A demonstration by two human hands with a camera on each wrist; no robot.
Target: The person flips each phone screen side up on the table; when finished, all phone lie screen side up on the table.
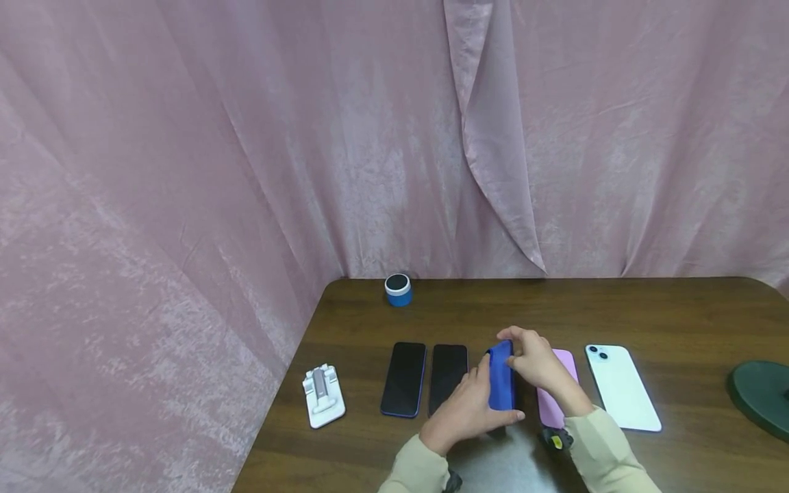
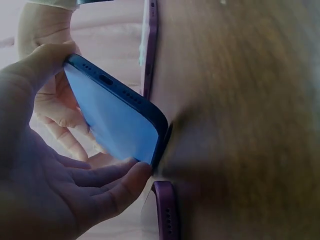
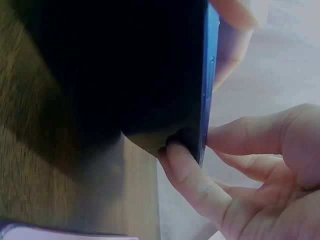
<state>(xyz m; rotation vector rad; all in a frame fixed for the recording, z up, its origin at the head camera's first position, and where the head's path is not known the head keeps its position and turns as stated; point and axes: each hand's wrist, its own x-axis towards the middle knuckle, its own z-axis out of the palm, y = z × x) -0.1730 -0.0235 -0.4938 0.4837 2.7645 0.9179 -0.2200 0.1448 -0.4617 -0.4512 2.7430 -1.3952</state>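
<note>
A blue smartphone point(image 1: 502, 387) is held tilted up off the table between both hands. My left hand point(image 1: 465, 411) grips it at the near end. In the left wrist view, thumb and fingertips point(image 2: 137, 180) hold opposite edges of the phone point(image 2: 117, 117), whose port end faces the camera. With thumb and fingers my right hand point(image 1: 535, 359) pinches the far end by its edge. Dark screen and blue side of the phone point(image 3: 208, 65) show in the right wrist view. A dark-screened phone point(image 1: 448, 373) lies left of it, a pink-purple phone point(image 1: 550, 404) right of it, partly behind the right wrist.
On the brown wooden table point(image 1: 345, 322) lie another black-screened phone point(image 1: 403, 378), a white folded stand point(image 1: 323, 396) and, at right, a pale phone point(image 1: 622, 389) back up. A blue-and-white round object point(image 1: 398, 290) stands near the back edge. A dark green disc point(image 1: 761, 397) sits far right.
</note>
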